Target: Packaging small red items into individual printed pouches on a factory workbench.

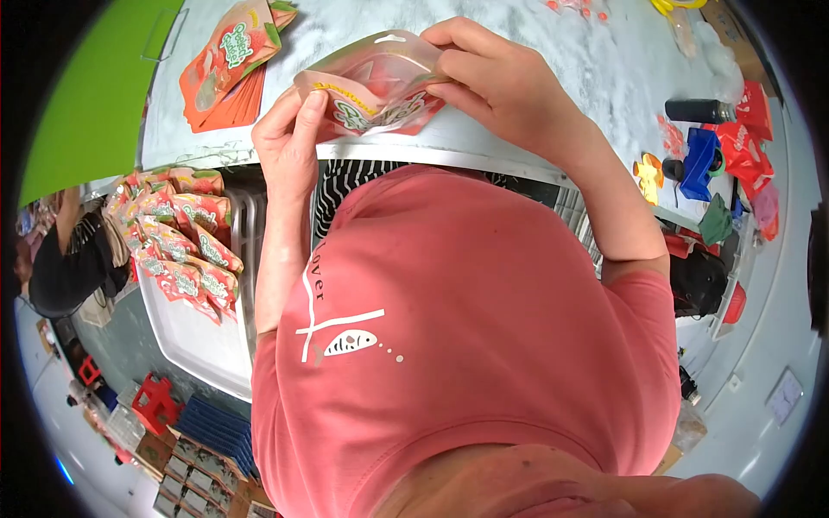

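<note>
A red and clear plastic pouch [373,67] with a hang hole is held up over the near edge of the worktable [345,22]. Its mouth gapes, and the front and back walls stand apart. My left hand [289,134] pinches the left side of the rim, thumb on the front. At the other end of the rim, my right hand [501,86] grips the right corner between thumb and fingers. What lies inside the pouch cannot be made out. To the left, a fanned stack of flat, matching pouches [226,65] rests on the table.
Below the table's left side, a white tray [194,345] bears several filled pouches [186,233]. A blue tool [698,164], a black cylinder [698,110] and red bags [744,160] lie on the right. Yellow-handled scissors [678,5] sit at the far right. Another person [73,268] is at the left.
</note>
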The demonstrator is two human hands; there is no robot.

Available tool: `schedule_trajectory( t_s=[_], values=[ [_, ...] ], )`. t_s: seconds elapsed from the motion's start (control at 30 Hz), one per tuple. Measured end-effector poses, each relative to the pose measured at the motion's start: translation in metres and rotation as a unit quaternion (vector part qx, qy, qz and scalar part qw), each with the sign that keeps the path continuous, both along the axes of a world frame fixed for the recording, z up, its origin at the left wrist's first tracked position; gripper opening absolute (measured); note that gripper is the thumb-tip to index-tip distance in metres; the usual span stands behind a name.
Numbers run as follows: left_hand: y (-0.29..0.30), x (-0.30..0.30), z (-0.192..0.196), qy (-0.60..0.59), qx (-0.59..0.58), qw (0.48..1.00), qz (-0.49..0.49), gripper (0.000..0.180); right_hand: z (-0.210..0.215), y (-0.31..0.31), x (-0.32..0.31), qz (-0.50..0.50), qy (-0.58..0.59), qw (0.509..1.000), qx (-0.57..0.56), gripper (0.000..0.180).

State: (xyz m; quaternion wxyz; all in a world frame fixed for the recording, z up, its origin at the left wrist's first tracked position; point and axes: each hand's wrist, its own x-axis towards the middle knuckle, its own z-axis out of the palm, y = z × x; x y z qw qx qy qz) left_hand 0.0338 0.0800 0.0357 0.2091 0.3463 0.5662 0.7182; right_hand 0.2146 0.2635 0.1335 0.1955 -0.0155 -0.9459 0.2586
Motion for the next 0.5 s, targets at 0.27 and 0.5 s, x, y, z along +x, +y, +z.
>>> schedule_trajectory(
  t_s=[0.27, 0.5],
  values=[
    [-0.007, 0.002, 0.011, -0.011, 0.032, 0.999, -0.035, 0.017, -0.012, 0.007, 0.002, 0.034, -0.039, 0.998, -0.045, 0.015],
    [-0.002, 0.017, 0.021, -0.050, 0.028, 0.998, 0.002, 0.015, -0.022, 0.001, 0.004, -0.019, -0.002, 0.992, -0.122, 0.034]
  ],
)
